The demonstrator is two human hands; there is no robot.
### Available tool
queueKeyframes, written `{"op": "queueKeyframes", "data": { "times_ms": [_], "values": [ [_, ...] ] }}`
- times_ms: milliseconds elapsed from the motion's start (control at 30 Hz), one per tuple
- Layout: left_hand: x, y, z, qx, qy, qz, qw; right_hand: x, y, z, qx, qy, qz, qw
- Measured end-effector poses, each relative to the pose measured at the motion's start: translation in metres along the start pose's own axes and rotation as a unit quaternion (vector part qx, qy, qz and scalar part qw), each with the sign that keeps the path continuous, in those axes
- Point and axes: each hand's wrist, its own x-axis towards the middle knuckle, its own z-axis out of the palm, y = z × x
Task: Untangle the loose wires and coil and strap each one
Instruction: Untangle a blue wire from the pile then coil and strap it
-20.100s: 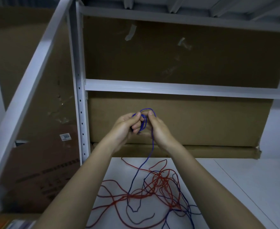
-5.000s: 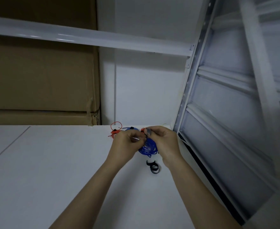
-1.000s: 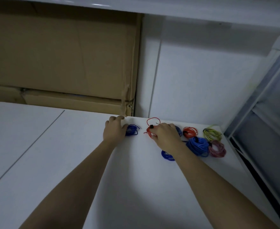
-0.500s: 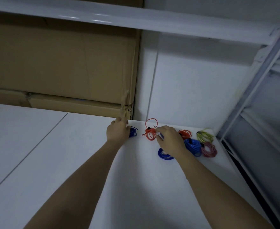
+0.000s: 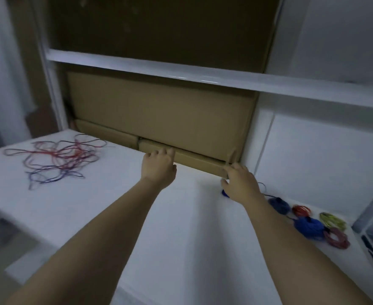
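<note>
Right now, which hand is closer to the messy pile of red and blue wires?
The left hand. It hovers right of the tangled red and blue wires; the right hand is farther right, by the coiled bundles.

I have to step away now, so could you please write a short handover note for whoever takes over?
Left hand open, holding nothing, above the white table.
Right hand open near a small blue coil; contact unclear.
Done: coiled bundles grouped at the table's right end.
Left: the red and blue tangle at the far left needs untangling, coiling and strapping.
</note>
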Motion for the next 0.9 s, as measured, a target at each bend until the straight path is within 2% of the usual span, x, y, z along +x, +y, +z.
{"op": "queueKeyframes", "data": {
  "times_ms": [100, 267, 467, 700, 900],
  "values": [
    [-0.027, -0.066, -0.029, 0.024, 0.004, -0.052, 0.998, 0.016, -0.065, 0.003, 0.003, 0.009, -0.045, 0.999],
    [-0.073, -0.188, -0.067, 0.045, 0.001, -0.153, 0.987, 0.037, -0.189, 0.015, 0.015, -0.02, -0.133, 0.991],
    [-0.1, -0.344, -0.068, 0.052, 0.007, -0.242, 0.969, 0.075, -0.339, 0.041, 0.009, -0.042, -0.213, 0.976],
    [-0.083, -0.49, -0.035, 0.069, -0.021, -0.222, 0.972, 0.132, -0.489, 0.099, 0.041, -0.086, -0.244, 0.965],
    [-0.068, -0.557, 0.008, 0.024, -0.061, -0.163, 0.984, 0.137, -0.554, 0.161, 0.105, -0.181, -0.243, 0.947]
  ]
}}
